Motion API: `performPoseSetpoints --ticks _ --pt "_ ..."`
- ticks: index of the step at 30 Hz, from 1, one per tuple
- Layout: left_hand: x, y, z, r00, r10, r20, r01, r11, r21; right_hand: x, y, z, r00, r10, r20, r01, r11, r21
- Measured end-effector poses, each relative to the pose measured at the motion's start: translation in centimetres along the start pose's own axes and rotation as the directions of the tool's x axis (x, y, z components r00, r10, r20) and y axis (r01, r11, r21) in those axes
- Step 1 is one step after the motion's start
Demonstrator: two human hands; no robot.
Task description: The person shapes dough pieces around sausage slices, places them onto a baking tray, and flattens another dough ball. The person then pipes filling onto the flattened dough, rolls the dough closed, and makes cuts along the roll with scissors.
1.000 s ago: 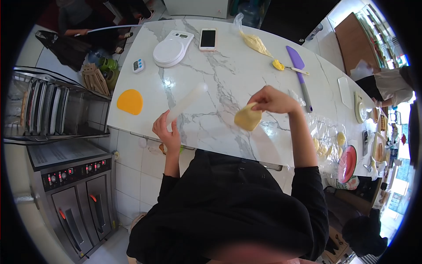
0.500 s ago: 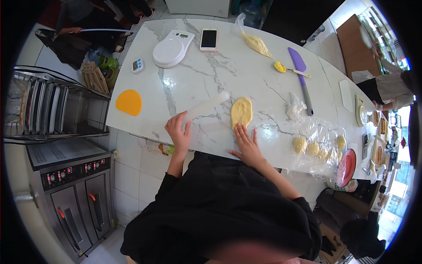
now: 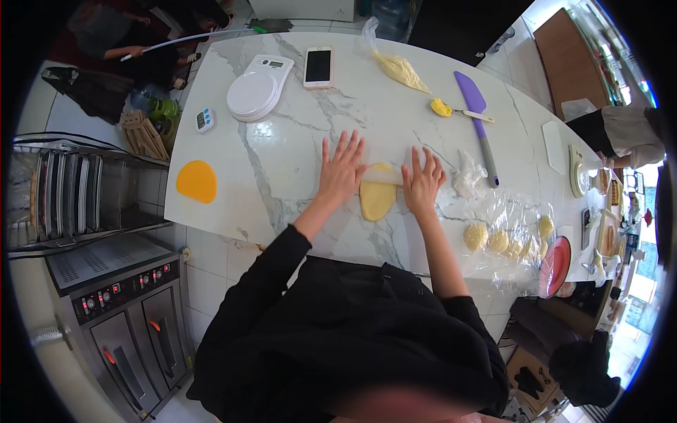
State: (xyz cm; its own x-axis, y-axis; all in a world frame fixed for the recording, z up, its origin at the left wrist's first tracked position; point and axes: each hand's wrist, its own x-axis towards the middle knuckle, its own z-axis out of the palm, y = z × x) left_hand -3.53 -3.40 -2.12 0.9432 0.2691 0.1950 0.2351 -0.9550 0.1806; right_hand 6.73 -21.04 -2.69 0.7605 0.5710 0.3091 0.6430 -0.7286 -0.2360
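A flat oval of yellow dough (image 3: 378, 203) lies on the marble table in front of me. Across its upper part rests a white rolling pin (image 3: 386, 175), its ends hidden under my hands. My left hand (image 3: 340, 171) lies over the left end with fingers stretched out. On the right end is my right hand (image 3: 424, 182), palm down, fingers apart. To the right, several dough balls (image 3: 475, 237) sit under clear plastic film (image 3: 504, 211).
A purple spatula (image 3: 471, 95), a small knife with yellow filling (image 3: 441, 107) and a piping bag (image 3: 400, 70) lie farther back. A white scale (image 3: 254, 94), phone (image 3: 319, 68), timer (image 3: 204, 120) and orange scraper (image 3: 197, 181) are leftward. A red plate (image 3: 559, 264) stands right.
My left hand has brought the rolling pin from the left onto the dough, turning it crosswise. My right hand has moved from the dough's lower edge to the pin's right end.
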Motion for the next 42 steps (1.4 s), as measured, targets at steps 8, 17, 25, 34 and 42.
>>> performPoseSetpoints --ticks 8,17,25,34,42 --pt "8.6 -2.9 1.5 0.995 -0.102 0.015 0.103 0.969 -0.223 8.1 1.6 1.7 0.994 0.105 0.035 -0.110 0.981 0.159" --pt "7.1 -2.2 0.8 0.985 -0.170 0.006 0.166 0.953 -0.254 6.1 -0.1 -0.6 0.982 0.020 0.187 -0.056 0.981 0.187" --pt "1.3 -0.5 -2.5 0.974 -0.108 0.197 0.160 0.949 -0.270 -0.2 -0.9 -2.9 0.994 -0.031 0.108 0.005 0.971 0.237" --pt "-0.1 -0.1 0.8 0.987 -0.131 -0.096 0.127 0.991 -0.048 -1.5 -1.9 -0.8 0.976 -0.140 0.169 0.143 0.990 -0.006" --pt "-12.0 2.8 -0.2 0.998 0.012 -0.067 -0.027 0.970 -0.240 -12.6 -3.4 -4.4 0.974 -0.179 0.136 0.158 0.976 0.148"
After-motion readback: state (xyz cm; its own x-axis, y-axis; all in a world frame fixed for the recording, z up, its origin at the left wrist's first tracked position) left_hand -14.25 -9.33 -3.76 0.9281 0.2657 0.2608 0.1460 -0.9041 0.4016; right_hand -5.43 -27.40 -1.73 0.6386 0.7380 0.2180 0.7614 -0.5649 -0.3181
